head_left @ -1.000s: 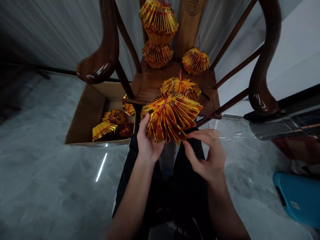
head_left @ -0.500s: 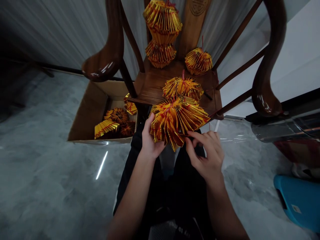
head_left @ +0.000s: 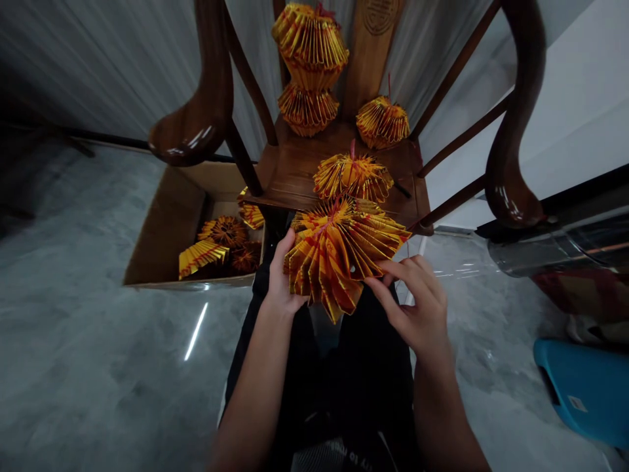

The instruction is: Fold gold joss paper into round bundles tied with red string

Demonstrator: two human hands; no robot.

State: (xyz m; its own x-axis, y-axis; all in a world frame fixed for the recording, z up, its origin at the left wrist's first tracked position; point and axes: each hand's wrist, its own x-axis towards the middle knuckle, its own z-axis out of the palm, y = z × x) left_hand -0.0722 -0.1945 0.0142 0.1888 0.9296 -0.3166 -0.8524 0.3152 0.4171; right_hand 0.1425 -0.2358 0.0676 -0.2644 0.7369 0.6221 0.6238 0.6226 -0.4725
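Between my hands is a folded paper ornament (head_left: 334,262), gold and orange with red marks, its pleats fanned out and a red tie at the top. My left hand (head_left: 282,278) wraps its left side, with the fingers hidden beneath. On the lower right, my right hand (head_left: 413,298) pinches the edge of a pleat between thumb and fingertips. Just behind it, a similar pleated paper ornament (head_left: 352,178) with a red tie sits on the chair seat (head_left: 285,167). The held one hangs in front of the seat's edge, above my knees.
Farther back on the seat stand a tall pleated stack (head_left: 310,69) and a small pleated ornament (head_left: 382,122). A dark thin stick (head_left: 403,190) lies there too. Curved chair arms (head_left: 191,134) flank the seat. At left, a cardboard box (head_left: 157,229) holds several pleated pieces; a blue bin (head_left: 584,387) is at right.
The held ornament has come slightly lower and to the left, its front pleats spread wider. My right fingers have shifted a little rightward along its edge. The whole view has moved slightly.
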